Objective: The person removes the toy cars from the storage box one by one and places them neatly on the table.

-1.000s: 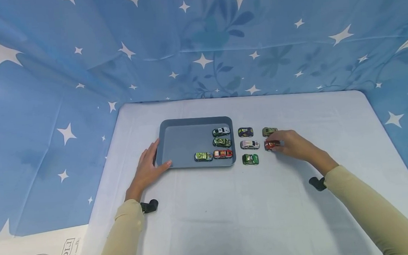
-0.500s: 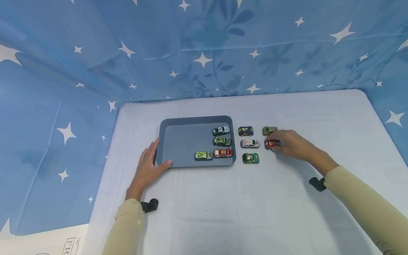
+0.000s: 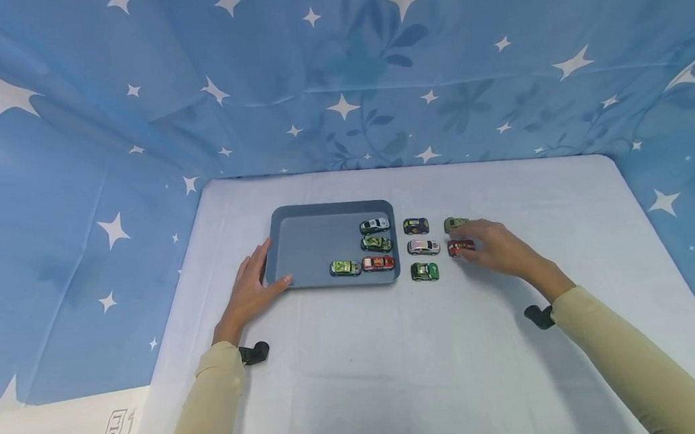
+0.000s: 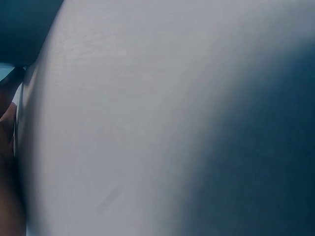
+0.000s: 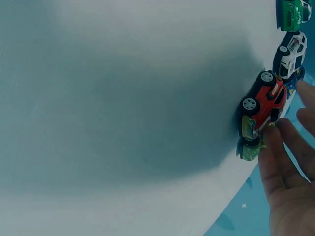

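In the head view, my left hand (image 3: 250, 294) rests at the left end of a grey tray (image 3: 303, 280), fingers along its outer side and thumb at the front corner. My right hand (image 3: 498, 250) is around a red toy car (image 5: 266, 105) on the table. In the right wrist view a fingertip meets the car's rear end while other fingers stand apart behind it. An olive-green toy car (image 3: 455, 223) sits just beyond that hand, partly covered. Left of it are a dark blue toy car (image 3: 416, 225), a white one (image 3: 423, 247) and a green one (image 3: 425, 271).
Inside the tray, along its right side, are a silver toy car (image 3: 375, 226), a camouflage-green one (image 3: 376, 244) and a red one (image 3: 377, 263). A lime-green toy car (image 3: 345, 267) stands beside the red one. A blue star-patterned cloth (image 3: 342, 137) borders the white table (image 3: 357, 351).
The head view shifts slightly. Against the cars, both hands stay in nearly the same place; the right-hand fingers look slightly looser around the red toy car.
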`<state>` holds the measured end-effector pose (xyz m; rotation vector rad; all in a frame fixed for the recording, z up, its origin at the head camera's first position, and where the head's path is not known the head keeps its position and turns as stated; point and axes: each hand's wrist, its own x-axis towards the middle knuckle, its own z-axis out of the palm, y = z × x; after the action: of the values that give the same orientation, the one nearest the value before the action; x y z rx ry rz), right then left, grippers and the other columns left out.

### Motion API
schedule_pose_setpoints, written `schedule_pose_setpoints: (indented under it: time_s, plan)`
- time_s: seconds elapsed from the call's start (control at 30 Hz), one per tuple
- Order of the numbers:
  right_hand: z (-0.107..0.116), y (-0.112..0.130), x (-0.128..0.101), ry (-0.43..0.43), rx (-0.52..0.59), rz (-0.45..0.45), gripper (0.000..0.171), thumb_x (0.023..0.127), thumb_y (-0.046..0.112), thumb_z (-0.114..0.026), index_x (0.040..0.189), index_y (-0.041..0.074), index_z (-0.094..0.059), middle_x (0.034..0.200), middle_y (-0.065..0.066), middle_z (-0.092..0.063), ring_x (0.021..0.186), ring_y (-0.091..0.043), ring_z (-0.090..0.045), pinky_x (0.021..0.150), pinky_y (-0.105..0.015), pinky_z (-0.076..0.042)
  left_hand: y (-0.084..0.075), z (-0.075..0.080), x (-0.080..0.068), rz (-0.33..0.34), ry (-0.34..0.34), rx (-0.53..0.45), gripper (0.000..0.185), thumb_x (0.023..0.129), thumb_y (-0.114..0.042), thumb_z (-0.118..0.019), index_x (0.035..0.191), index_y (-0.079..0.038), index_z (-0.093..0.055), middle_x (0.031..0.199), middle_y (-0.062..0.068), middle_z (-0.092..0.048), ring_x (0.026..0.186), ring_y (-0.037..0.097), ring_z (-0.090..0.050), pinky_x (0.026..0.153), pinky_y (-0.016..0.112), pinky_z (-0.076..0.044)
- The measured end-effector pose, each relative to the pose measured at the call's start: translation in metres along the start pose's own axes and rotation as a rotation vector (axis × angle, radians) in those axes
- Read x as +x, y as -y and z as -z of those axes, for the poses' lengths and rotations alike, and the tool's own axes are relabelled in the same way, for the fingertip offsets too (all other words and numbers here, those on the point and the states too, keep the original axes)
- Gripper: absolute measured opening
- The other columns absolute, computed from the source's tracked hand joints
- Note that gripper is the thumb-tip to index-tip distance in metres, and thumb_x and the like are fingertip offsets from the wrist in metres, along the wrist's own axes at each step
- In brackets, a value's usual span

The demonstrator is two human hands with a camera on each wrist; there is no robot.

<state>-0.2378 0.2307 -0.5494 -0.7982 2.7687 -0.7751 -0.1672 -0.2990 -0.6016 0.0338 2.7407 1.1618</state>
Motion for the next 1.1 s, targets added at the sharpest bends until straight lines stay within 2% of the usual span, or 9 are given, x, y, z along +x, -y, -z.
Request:
schedule_pose_setpoints:
  time_s: [0.13,0.23,0.37,0.5,0.83,1.1]
  plan:
    - [0.003,-0.001,0.0,-0.051,0.008,0.029,0.046,0.094,0.011,-0.085,0.136,-0.003,-0.071,0.14,-0.025,-0.065,0.134,-0.048,-0.055,0.112,-0.066,-0.041,0.001,0.0,0.001,0.001,-0.002,-0.004,0.1,0.096,-0.058,-0.071,0.174,-0.035,-0.013,0.179,0.012,-0.011,0.162,0.044,-0.002,0.121,0.076,-0.013]
    - [0.003,-0.001,0.0,-0.068,0.028,0.037,0.055,0.094,0.018,-0.086,0.142,-0.001,-0.067,0.149,-0.026,-0.057,0.139,-0.049,-0.047,0.114,-0.07,-0.034,0.002,-0.001,0.0,0.0,-0.006,-0.006,0.099,0.096,-0.059,-0.072,0.174,-0.036,-0.014,0.179,0.011,-0.011,0.162,0.044,-0.003,0.12,0.077,-0.014]
    - [0.004,0.002,0.002,-0.044,0.045,0.008,0.066,0.096,0.028,-0.083,0.152,0.002,-0.059,0.162,-0.024,-0.043,0.15,-0.05,-0.034,0.117,-0.075,-0.024,0.003,-0.001,-0.001,0.004,-0.005,-0.002,0.1,0.096,-0.059,-0.073,0.174,-0.035,-0.014,0.179,0.011,-0.012,0.162,0.043,-0.003,0.121,0.076,-0.014]
    - [0.008,0.006,0.007,-0.036,0.045,0.003,0.075,0.097,0.032,-0.082,0.158,0.003,-0.051,0.169,-0.023,-0.034,0.155,-0.05,-0.026,0.118,-0.077,-0.02,0.001,0.0,-0.001,0.002,-0.002,-0.001,0.101,0.096,-0.059,-0.073,0.174,-0.035,-0.014,0.179,0.011,-0.011,0.162,0.043,-0.003,0.121,0.076,-0.014]
    - [0.009,0.016,0.022,-0.039,0.111,0.015,0.08,0.097,0.033,-0.081,0.163,0.004,-0.045,0.171,-0.021,-0.032,0.157,-0.047,-0.025,0.118,-0.078,-0.02,0.001,0.001,-0.002,0.002,-0.006,-0.004,0.1,0.096,-0.058,-0.073,0.174,-0.035,-0.014,0.179,0.011,-0.011,0.162,0.045,-0.003,0.12,0.077,-0.014]
    - [0.003,0.029,0.037,-0.017,0.113,0.033,0.08,0.099,0.034,-0.078,0.163,0.002,-0.043,0.17,-0.021,-0.035,0.157,-0.045,-0.027,0.121,-0.072,-0.023,0.004,-0.001,-0.002,-0.009,-0.005,-0.002,0.1,0.096,-0.058,-0.073,0.174,-0.034,-0.015,0.179,0.012,-0.012,0.162,0.045,-0.003,0.12,0.078,-0.014]
